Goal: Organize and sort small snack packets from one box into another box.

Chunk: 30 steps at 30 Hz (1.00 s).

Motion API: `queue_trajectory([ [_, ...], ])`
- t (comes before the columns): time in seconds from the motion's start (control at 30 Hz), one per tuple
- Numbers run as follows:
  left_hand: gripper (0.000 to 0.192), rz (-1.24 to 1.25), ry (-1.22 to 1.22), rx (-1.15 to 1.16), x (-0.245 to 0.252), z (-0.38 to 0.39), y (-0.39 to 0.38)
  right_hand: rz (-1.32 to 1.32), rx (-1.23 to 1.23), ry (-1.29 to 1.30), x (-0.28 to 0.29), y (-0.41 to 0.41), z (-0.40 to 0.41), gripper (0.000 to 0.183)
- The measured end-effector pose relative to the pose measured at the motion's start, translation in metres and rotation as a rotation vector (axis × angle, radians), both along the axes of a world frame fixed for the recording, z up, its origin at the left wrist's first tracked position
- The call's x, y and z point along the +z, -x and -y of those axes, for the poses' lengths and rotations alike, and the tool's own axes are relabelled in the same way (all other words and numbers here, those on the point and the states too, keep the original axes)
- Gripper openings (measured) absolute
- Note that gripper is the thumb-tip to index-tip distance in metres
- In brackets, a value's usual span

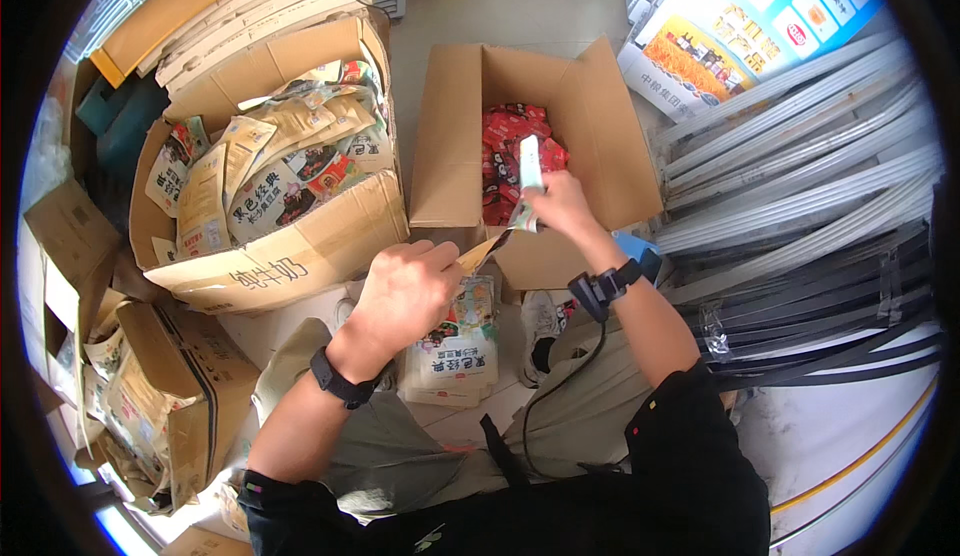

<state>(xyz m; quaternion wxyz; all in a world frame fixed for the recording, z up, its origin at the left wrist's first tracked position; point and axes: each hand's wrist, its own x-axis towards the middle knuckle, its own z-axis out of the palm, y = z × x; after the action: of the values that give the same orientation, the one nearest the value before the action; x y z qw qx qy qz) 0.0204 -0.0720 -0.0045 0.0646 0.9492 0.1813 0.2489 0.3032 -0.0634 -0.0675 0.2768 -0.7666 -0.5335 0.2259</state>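
My left hand (416,293) is closed on one end of a food pouch (480,252), whose brownish side shows. At the pouch's other end, my right hand (559,203) grips its pale green and white part, in front of an open cardboard box. Small red packets (517,132) lie inside that box (450,136). A stack of flat printed pouches (457,361) rests on the floor between my legs, below the left hand. To the left, a larger open cardboard box (337,233) holds many similar pouches (262,203), some with the tan side up.
Another cardboard box (187,421) with pouches stands at the lower left. Pale metal poles (787,151) and black strips (810,331) lie along the right side. Stacked pale panels (262,16) are behind the large box. A printed display board (750,31) stands at the upper right.
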Motion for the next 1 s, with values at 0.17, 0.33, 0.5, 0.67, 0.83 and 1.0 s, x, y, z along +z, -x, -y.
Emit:
queue_trajectory([
  [0.17, 0.014, 0.001, -0.001, -0.055, 0.013, 0.001, -0.002, -0.334, -0.235, 0.101, -0.012, -0.066, -0.006, 0.018],
  [0.33, 0.01, 0.112, 0.029, 0.031, 0.012, -0.001, 0.0, -0.459, -0.18, 0.292, 0.0, -0.068, -0.008, 0.022],
  [0.5, 0.009, 0.167, 0.101, 0.132, 0.012, -0.011, 0.006, -0.25, -0.099, 0.29, 0.024, -0.045, 0.008, 0.034],
  [0.67, 0.004, 0.328, 0.241, 0.201, 0.012, -0.023, 0.005, -0.224, 0.469, -0.248, 0.042, -0.035, 0.018, 0.046],
  [0.83, 0.01, 0.447, 0.391, 0.235, 0.02, -0.036, 0.0, -0.974, 0.544, -0.065, 0.04, -0.013, 0.033, 0.052],
  [1.0, 0.02, 0.457, 0.515, 0.193, 0.015, -0.048, -0.018, -0.845, 0.563, -0.071, 0.045, -0.005, 0.039, 0.041],
])
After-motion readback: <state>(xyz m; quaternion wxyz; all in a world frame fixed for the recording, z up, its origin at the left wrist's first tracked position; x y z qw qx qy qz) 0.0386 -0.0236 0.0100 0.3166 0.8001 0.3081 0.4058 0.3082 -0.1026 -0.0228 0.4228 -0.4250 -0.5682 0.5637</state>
